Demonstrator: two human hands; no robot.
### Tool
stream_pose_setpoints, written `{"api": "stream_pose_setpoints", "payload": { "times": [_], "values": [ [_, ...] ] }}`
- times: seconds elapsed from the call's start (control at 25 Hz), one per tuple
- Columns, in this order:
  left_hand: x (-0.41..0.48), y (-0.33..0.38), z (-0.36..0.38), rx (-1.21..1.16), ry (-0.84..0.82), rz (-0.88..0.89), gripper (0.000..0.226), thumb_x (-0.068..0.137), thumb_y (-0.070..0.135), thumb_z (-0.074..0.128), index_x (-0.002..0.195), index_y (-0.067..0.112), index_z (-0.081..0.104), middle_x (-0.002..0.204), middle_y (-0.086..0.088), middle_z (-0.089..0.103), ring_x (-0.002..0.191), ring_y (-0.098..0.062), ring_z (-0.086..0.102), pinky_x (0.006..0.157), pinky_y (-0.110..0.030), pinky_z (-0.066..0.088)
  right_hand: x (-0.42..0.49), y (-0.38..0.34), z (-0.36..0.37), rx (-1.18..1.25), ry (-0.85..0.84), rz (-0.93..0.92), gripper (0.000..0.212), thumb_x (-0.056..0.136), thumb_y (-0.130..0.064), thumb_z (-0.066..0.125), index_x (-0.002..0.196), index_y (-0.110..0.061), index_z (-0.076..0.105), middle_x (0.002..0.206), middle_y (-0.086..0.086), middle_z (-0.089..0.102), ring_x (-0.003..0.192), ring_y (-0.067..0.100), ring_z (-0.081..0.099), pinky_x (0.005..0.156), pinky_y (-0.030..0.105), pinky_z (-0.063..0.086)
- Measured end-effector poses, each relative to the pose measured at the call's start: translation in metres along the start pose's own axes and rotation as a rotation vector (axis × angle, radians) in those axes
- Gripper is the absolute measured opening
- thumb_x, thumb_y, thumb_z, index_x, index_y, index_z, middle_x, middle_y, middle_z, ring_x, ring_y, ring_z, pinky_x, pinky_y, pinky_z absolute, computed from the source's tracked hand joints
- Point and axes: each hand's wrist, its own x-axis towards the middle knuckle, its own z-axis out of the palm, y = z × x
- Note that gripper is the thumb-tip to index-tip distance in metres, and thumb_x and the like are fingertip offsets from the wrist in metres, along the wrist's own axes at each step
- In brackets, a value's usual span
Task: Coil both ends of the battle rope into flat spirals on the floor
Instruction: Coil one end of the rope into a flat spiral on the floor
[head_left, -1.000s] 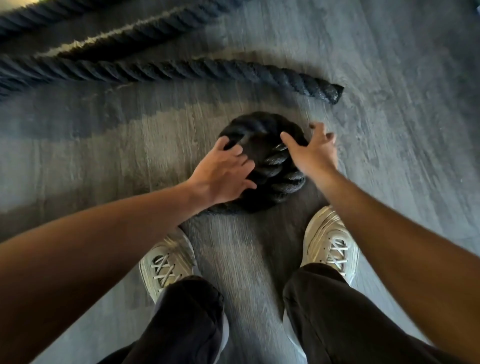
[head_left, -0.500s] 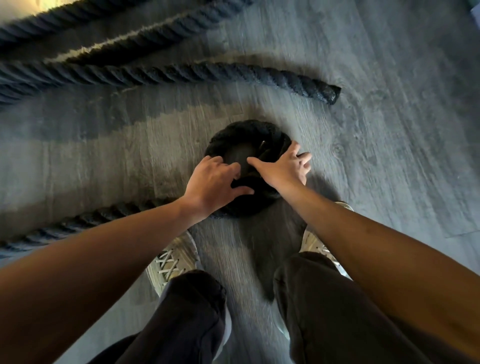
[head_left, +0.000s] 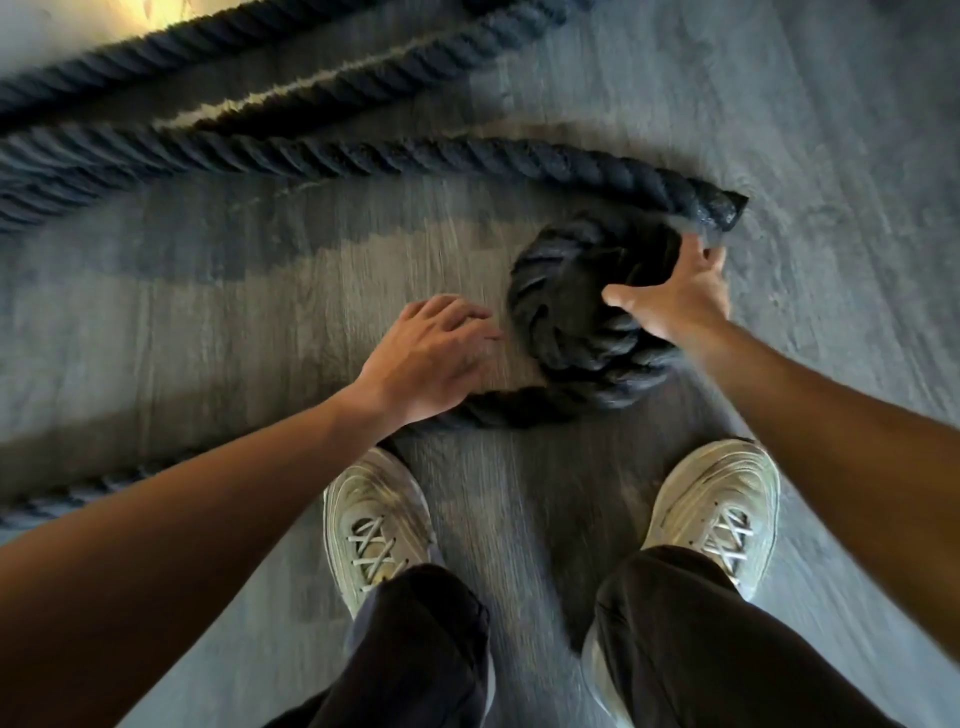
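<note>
A small tight coil of thick black battle rope (head_left: 576, 322) lies flat on the grey floor in front of my feet. My right hand (head_left: 675, 299) presses on the coil's right side, fingers spread over it. My left hand (head_left: 431, 353) rests just left of the coil, over the rope's tail (head_left: 498, 413), which runs away to the left under my forearm; whether it grips the tail is hidden. The rope's other end (head_left: 714, 205) lies straight just beyond the coil, uncoiled, its taped tip pointing right.
Two more runs of the same rope (head_left: 311, 88) cross the floor at the top left. My two pale sneakers (head_left: 374, 525) (head_left: 722, 509) stand close behind the coil. Grey wood-look floor (head_left: 857, 130) stretches to the right.
The coil has shifted right and turned. My right hand moved from the coil's near edge to its right side. My left hand came off the coil to the tail at its left.
</note>
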Motion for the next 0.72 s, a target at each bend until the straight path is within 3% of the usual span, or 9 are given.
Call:
{"api": "stream_pose_setpoints", "payload": {
  "times": [0.12, 0.24, 0.4, 0.56, 0.72],
  "values": [
    [0.006, -0.008, -0.002, 0.040, -0.002, 0.049, 0.039, 0.096, 0.033, 0.064, 0.133, 0.021, 0.064, 0.138, -0.008, 0.060, 0.129, -0.033, 0.053, 0.105, -0.049, 0.039, 0.018, 0.015, -0.035, -0.158, -0.062, -0.173, 0.116, 0.060, -0.058, 0.084, 0.154, -0.028, 0.023, 0.158, 0.010, 0.022, 0.140, 0.040, 0.032, 0.110, 0.053, 0.035],
    [0.017, -0.007, 0.004, 0.163, -0.045, 0.309, 0.052, 0.100, 0.046, 0.060, 0.146, 0.023, 0.053, 0.151, -0.010, 0.050, 0.141, -0.033, 0.044, 0.112, -0.050, 0.036, 0.005, 0.005, -0.033, -0.285, -0.216, -0.459, 0.117, 0.056, -0.052, 0.088, 0.153, -0.030, 0.026, 0.150, 0.009, 0.032, 0.134, 0.037, 0.037, 0.108, 0.052, 0.037],
    [0.018, -0.011, 0.007, 0.221, -0.274, 0.586, 0.068, 0.093, 0.066, 0.052, 0.141, 0.018, 0.059, 0.152, -0.006, 0.053, 0.151, -0.028, 0.033, 0.121, -0.051, 0.024, -0.032, -0.017, 0.012, -0.402, -0.414, -0.734, 0.114, 0.055, -0.055, 0.082, 0.151, -0.032, 0.026, 0.136, 0.000, 0.036, 0.122, 0.025, 0.038, 0.097, 0.042, 0.045],
    [0.011, -0.018, 0.013, 0.209, -0.436, 0.576, 0.072, 0.096, 0.071, 0.043, 0.147, 0.021, 0.052, 0.158, -0.001, 0.046, 0.156, -0.020, 0.017, 0.125, -0.044, 0.017, -0.042, -0.003, 0.023, -0.396, -0.354, -0.783, 0.112, 0.057, -0.060, 0.076, 0.151, -0.028, 0.023, 0.129, 0.000, 0.030, 0.121, 0.023, 0.035, 0.094, 0.037, 0.045],
    [0.035, -0.023, 0.003, 0.187, -0.523, 0.669, 0.068, 0.096, 0.066, 0.048, 0.151, 0.026, 0.048, 0.162, -0.001, 0.039, 0.158, -0.019, 0.008, 0.127, -0.044, 0.014, -0.044, 0.012, 0.026, -0.307, -0.279, -0.733, 0.114, 0.056, -0.064, 0.072, 0.152, -0.029, 0.023, 0.130, -0.002, 0.032, 0.121, 0.023, 0.036, 0.092, 0.035, 0.044]
  ]
}}
